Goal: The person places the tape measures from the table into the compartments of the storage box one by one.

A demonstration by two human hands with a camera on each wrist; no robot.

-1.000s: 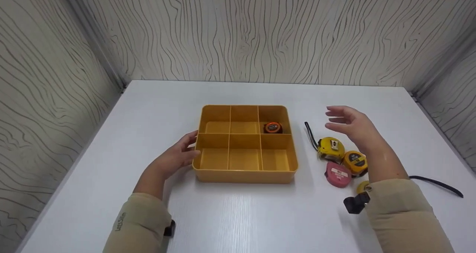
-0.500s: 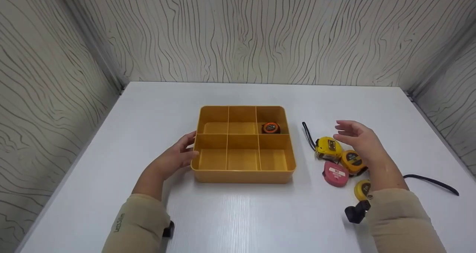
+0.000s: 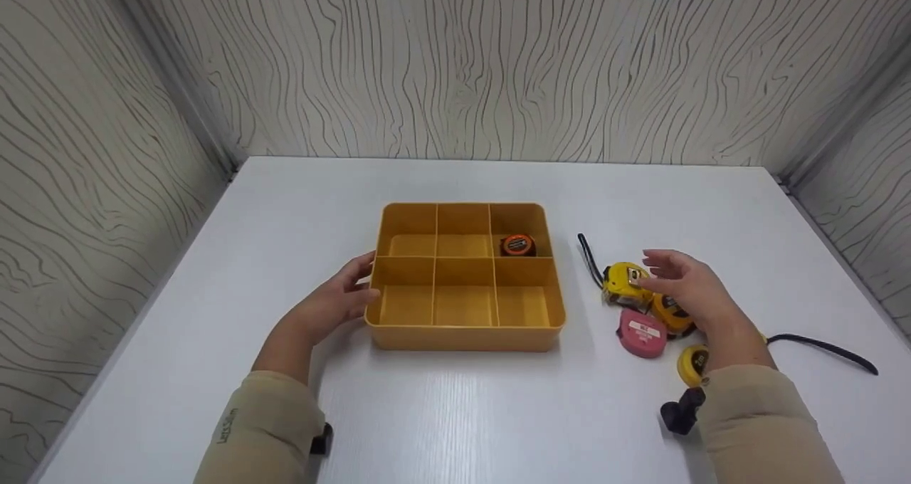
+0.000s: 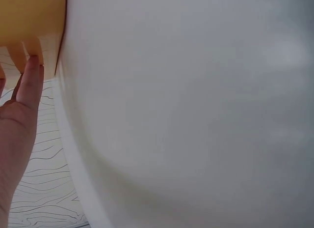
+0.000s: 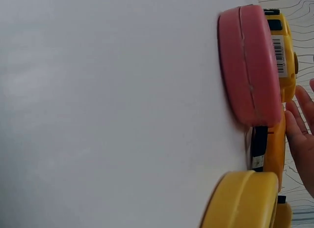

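Observation:
My left hand (image 3: 329, 307) rests against the left side of a mustard-yellow box (image 3: 466, 339) with several compartments. In the left wrist view its straight fingers (image 4: 30, 85) touch the box's outer wall. An orange-and-black tape measure (image 3: 517, 245) sits in the back right compartment. Over the loose tape measures at right hovers my right hand (image 3: 689, 290), fingers slightly bent and holding nothing. Nearest its fingertips lies a yellow tape measure (image 3: 618, 293) with a black strap. An orange-yellow one (image 3: 669, 320), partly covered by the hand, and a pink one (image 3: 643, 334) lie beside it.
A small yellow tape measure (image 3: 690, 365) lies by the right wrist, which partly hides it. A black strap (image 3: 829, 345) stretches out to the right of that wrist. The white table (image 3: 455, 413) meets patterned panels (image 3: 462, 64) at the back and sides.
My right hand has moved down and toward me, from beyond the tape measures to just over the yellow one. The left hand has stayed at the box.

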